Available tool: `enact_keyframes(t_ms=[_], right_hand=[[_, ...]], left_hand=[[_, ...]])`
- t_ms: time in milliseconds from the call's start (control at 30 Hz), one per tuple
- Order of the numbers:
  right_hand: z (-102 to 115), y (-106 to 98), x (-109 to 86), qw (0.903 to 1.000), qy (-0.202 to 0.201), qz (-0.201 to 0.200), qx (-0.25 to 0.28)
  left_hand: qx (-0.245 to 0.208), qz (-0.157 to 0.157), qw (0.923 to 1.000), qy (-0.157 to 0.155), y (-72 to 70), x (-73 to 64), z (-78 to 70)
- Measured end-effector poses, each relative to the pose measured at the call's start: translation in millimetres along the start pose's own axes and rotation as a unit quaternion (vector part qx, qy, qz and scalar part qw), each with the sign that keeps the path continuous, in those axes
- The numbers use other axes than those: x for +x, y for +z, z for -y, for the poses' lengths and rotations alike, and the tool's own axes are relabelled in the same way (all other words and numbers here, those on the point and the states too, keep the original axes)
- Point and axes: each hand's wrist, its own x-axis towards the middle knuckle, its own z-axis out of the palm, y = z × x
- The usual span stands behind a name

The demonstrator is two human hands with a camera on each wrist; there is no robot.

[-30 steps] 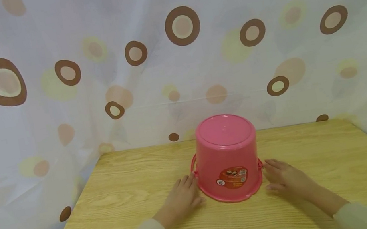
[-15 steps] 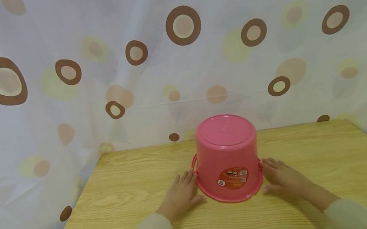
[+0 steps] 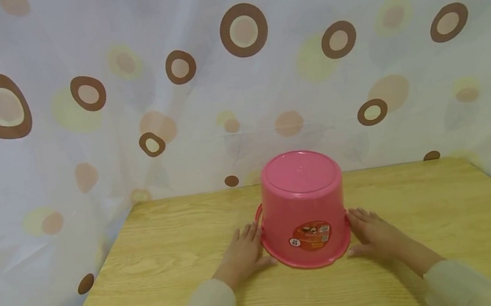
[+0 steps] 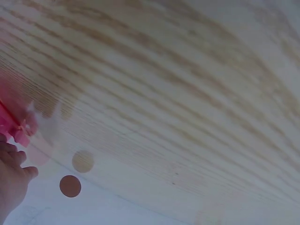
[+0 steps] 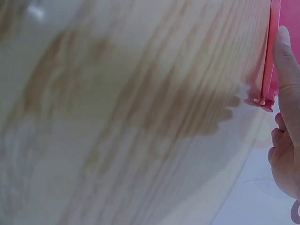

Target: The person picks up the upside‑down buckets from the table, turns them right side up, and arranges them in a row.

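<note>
A pink plastic bucket point(image 3: 305, 208) stands upside down on the wooden table, its base facing up and a red-orange label point(image 3: 313, 235) toward me. Its thin handle point(image 3: 258, 215) shows behind the left side. My left hand point(image 3: 243, 256) lies along the bucket's left side, fingertips right at the rim and thumb pointing to the front. On the opposite side my right hand point(image 3: 378, 235) has its fingers extended against the rim. In the right wrist view, the thumb of the right hand point(image 5: 288, 89) lies along the pink rim point(image 5: 273, 47). The bucket's inside is hidden.
The light wood table point(image 3: 177, 240) extends to both sides of the bucket. A white curtain with brown and beige circles point(image 3: 198, 101) hangs behind the table and along its left and right sides.
Both hands have moved slightly inward, closer to the bucket's rim, with the right thumb now nearer the front. The bucket stays in place; the whole view has shifted slightly.
</note>
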Motion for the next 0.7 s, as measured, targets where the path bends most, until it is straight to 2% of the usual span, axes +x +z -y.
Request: enact_keyframes(t_ms=[333,700], right_hand=[[-2.8,4.3,4.9,0.9995,0.01,0.015,0.024],[-1.2,5.4,4.6,0.9992,0.02,0.016,0.031]], left_hand=[[0.049,-0.015,0.9987,0.004,2.8,7.0,-0.4],[0.038,-0.002,0.9992,-0.008,4.4,7.9,-4.5]])
